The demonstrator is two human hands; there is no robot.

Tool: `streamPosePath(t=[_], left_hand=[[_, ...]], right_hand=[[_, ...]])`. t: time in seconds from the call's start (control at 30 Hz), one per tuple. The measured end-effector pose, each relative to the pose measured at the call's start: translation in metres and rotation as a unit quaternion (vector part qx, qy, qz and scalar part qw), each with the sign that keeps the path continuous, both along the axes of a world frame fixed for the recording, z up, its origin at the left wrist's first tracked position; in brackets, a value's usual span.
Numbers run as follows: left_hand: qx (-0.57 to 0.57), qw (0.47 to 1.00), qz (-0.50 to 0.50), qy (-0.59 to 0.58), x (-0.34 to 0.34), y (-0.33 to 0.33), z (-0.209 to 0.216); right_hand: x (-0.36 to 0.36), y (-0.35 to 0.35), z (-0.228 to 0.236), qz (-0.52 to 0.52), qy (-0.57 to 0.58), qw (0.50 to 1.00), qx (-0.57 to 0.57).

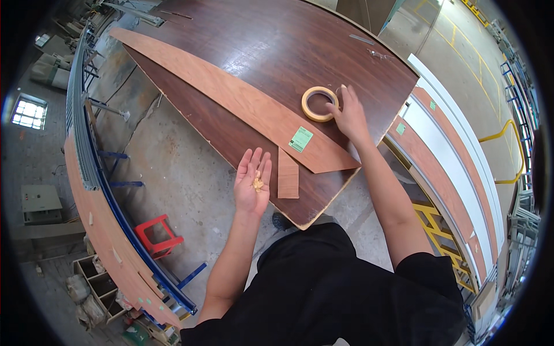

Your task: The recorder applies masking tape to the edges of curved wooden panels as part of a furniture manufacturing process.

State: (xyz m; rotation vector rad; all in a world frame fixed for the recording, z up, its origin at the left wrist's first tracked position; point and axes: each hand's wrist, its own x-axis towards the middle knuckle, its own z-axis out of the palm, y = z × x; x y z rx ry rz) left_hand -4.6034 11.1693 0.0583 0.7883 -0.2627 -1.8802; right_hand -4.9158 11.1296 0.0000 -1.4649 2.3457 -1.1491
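Observation:
My left hand (252,187) is turned palm up beside the table's near edge, its fingers loosely curled. It holds small crumpled pale-yellow scraps (258,182) that look like masking tape. My right hand (351,115) is over the dark brown wood-grain tabletop (248,52), fingers spread. Its thumb reaches over the right rim of a roll of yellowish masking tape (306,104) lying flat. Left of the roll, a long tapered strip of reddish plywood (231,86) with a green label (300,139) lies across the table. A short wood piece (288,179) rests against its near side.
The table's corner points toward my body. A red plastic stool (160,236) stands on the concrete floor at left. Long panels lie on a blue-framed rack (109,202) on the left. More white and brown panels (438,155) are at right, over a yellow frame (433,225).

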Motion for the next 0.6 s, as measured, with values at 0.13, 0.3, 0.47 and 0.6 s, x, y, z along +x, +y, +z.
streamPosePath(t=[0.13,0.3,0.47,0.6], left_hand=[[0.011,0.999,0.032,0.011,0.002,0.003,0.009],[-0.015,0.997,-0.076,-0.012,-0.016,0.03,0.02],[0.047,0.99,-0.131,0.031,-0.016,0.064,0.02],[-0.057,0.97,-0.191,-0.142,0.0,0.074,-0.006]], right_hand=[[0.086,0.03,0.071,0.214,-0.063,0.973,-0.058],[0.167,0.1,0.077,0.376,-0.181,0.902,-0.113],[0.167,0.151,0.072,0.36,-0.104,0.917,-0.133],[0.133,0.196,0.078,0.17,-0.192,0.966,0.026]])
